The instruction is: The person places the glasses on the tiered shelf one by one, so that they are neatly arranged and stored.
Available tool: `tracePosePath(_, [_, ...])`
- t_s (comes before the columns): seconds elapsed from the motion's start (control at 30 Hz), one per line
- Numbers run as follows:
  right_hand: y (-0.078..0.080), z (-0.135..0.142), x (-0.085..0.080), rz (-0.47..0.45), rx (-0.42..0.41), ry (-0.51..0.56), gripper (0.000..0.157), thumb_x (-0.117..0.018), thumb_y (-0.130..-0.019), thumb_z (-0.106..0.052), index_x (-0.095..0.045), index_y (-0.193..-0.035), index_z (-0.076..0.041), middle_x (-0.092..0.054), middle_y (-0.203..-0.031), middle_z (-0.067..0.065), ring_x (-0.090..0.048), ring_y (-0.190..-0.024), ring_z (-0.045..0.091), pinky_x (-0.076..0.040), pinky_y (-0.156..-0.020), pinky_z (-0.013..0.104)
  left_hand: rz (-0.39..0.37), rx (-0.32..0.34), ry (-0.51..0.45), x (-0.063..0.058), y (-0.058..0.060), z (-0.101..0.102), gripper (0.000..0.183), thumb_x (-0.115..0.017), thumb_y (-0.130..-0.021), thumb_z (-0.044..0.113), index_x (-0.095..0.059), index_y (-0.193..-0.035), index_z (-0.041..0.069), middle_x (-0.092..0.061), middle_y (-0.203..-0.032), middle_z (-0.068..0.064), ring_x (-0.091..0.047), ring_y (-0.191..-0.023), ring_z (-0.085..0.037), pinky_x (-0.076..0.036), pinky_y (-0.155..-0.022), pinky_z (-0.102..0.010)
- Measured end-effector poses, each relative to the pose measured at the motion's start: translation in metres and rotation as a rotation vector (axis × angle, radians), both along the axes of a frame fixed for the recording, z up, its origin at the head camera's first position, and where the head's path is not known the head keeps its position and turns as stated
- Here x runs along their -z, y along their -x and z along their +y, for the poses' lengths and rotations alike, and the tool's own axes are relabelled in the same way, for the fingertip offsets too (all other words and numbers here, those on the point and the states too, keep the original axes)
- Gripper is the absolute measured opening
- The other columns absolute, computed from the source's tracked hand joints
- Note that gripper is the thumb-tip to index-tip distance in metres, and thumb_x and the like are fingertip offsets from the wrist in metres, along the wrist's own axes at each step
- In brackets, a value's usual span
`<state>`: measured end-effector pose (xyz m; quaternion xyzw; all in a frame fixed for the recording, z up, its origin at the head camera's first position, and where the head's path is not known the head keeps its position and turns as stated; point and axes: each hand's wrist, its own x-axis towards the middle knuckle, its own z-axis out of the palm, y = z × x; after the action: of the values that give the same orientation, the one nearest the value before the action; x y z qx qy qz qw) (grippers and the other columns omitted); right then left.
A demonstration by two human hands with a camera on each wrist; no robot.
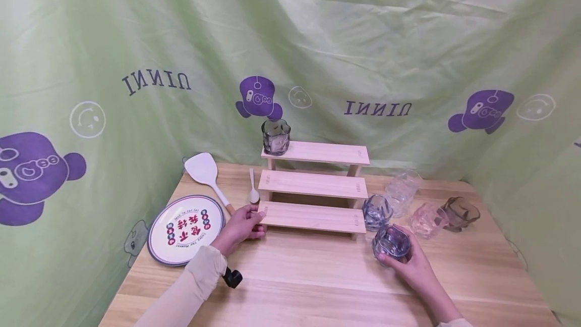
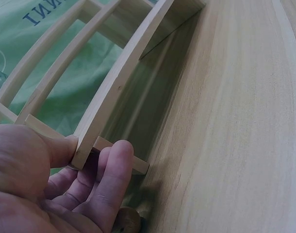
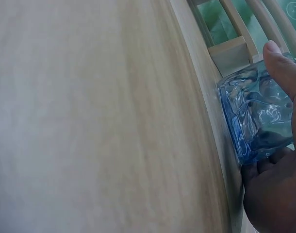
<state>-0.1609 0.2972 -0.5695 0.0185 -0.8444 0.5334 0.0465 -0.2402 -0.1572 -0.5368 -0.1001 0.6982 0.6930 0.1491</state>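
A three-step wooden display stand (image 1: 313, 216) stands mid-table. My left hand (image 1: 242, 224) pinches the left end of its lowest step, thumb on top and fingers beneath, as the left wrist view shows. In my right hand (image 1: 410, 261) is a bluish faceted drinking glass (image 1: 391, 242), gripped round its side just right of the stand's front; in the right wrist view the same glass (image 3: 257, 114) looks bright blue and is close to the tabletop. A second bluish glass (image 1: 377, 213) stands by the lowest step's right end. One dark grey glass (image 1: 276, 138) sits on the top step's left end.
Clear glassware (image 1: 402, 193), a pink glass (image 1: 427, 220) and a smoky brown glass (image 1: 459, 214) are grouped at the right. On the left lie a printed plate (image 1: 156, 233), a white spatula (image 1: 203, 168) and a small spoon (image 1: 253, 185). A green curtain (image 1: 317, 64) hangs behind.
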Motion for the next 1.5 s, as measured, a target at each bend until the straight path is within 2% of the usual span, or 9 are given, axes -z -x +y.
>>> tracePosePath(0.2, [0.000,-0.001,0.000,0.001,0.013,-0.020,0.094,-0.090,-0.076,-0.012,-0.036,-0.152,-0.008,-0.050,-0.143,0.023,-0.050,-0.126,0.036,-0.033,-0.097,0.004,0.002,0.001,-0.003,0.000,0.001,-0.001,0.038,-0.060,-0.103,0.009,-0.047,-0.136,-0.006,-0.057,-0.103,-0.016,-0.066,-0.078,-0.026,-0.065,-0.075,-0.039])
tracePosePath(0.43, [-0.001,-0.007,-0.002,0.014,0.047,-0.004,0.091,-0.093,-0.072,-0.013,-0.043,-0.148,-0.007,-0.054,-0.139,0.021,-0.052,-0.118,0.011,-0.035,-0.097,0.003,0.005,0.004,-0.008,0.001,0.001,-0.001,0.039,-0.060,-0.103,0.009,-0.046,-0.136,-0.006,-0.057,-0.104,-0.017,-0.065,-0.079,-0.026,-0.065,-0.076,-0.039])
tracePosePath(0.57, [-0.001,-0.008,-0.004,0.002,0.062,-0.014,0.090,-0.094,-0.072,-0.015,-0.045,-0.147,-0.005,-0.056,-0.138,0.021,-0.054,-0.116,0.011,-0.037,-0.097,0.004,0.010,0.014,-0.012,0.002,0.000,0.000,0.040,-0.061,-0.103,0.009,-0.046,-0.137,-0.006,-0.057,-0.104,-0.017,-0.065,-0.079,-0.025,-0.065,-0.076,-0.039])
tracePosePath(0.77, [-0.001,-0.009,-0.017,-0.041,0.083,-0.017,0.088,-0.091,-0.076,-0.020,-0.043,-0.149,-0.007,-0.054,-0.140,0.021,-0.052,-0.116,0.008,-0.035,-0.096,0.002,0.007,0.022,-0.016,0.001,0.000,0.000,0.040,-0.061,-0.103,0.010,-0.047,-0.137,-0.006,-0.058,-0.103,-0.016,-0.066,-0.078,-0.025,-0.065,-0.076,-0.039])
tracePosePath(0.93, [0.004,-0.014,-0.036,-0.002,0.047,0.004,0.082,-0.089,-0.080,-0.014,-0.045,-0.149,-0.006,-0.056,-0.138,0.022,-0.054,-0.111,0.001,-0.039,-0.095,0.005,0.008,0.019,-0.013,0.000,0.000,-0.001,0.043,-0.062,-0.102,0.010,-0.045,-0.139,-0.006,-0.058,-0.104,-0.017,-0.066,-0.080,-0.026,-0.065,-0.076,-0.039])
tracePosePath(1.03, [0.011,-0.021,-0.055,0.049,-0.009,0.045,0.080,-0.088,-0.080,-0.008,-0.045,-0.148,-0.004,-0.057,-0.136,0.023,-0.058,-0.111,0.006,-0.045,-0.096,0.010,0.008,0.021,-0.006,0.000,0.001,-0.002,0.046,-0.062,-0.102,0.011,-0.044,-0.141,-0.006,-0.058,-0.107,-0.017,-0.066,-0.082,-0.026,-0.065,-0.077,-0.038])
tracePosePath(1.17, [0.030,-0.034,-0.084,0.093,-0.075,0.058,0.080,-0.088,-0.080,-0.009,-0.046,-0.148,-0.005,-0.058,-0.134,0.020,-0.060,-0.114,0.018,-0.048,-0.097,0.016,0.000,0.019,0.002,-0.001,-0.001,-0.005,0.047,-0.062,-0.103,0.012,-0.043,-0.142,-0.006,-0.058,-0.108,-0.018,-0.066,-0.083,-0.027,-0.065,-0.077,-0.038])
tracePosePath(1.33, [0.065,-0.060,-0.116,0.111,-0.117,0.066,0.082,-0.091,-0.078,-0.018,-0.047,-0.148,-0.010,-0.059,-0.133,0.016,-0.059,-0.117,0.030,-0.053,-0.097,0.026,0.000,0.011,-0.005,0.000,-0.003,-0.008,0.045,-0.061,-0.103,0.011,-0.044,-0.140,-0.006,-0.057,-0.109,-0.019,-0.066,-0.083,-0.028,-0.065,-0.077,-0.038])
tracePosePath(1.5, [0.104,-0.089,-0.146,0.124,-0.147,0.123,0.082,-0.091,-0.077,-0.026,-0.049,-0.147,-0.016,-0.060,-0.132,0.014,-0.059,-0.117,0.031,-0.055,-0.100,0.036,0.006,0.026,-0.021,0.001,0.001,-0.005,0.046,-0.062,-0.102,0.010,-0.044,-0.141,-0.005,-0.059,-0.109,-0.018,-0.066,-0.082,-0.026,-0.065,-0.077,-0.039])
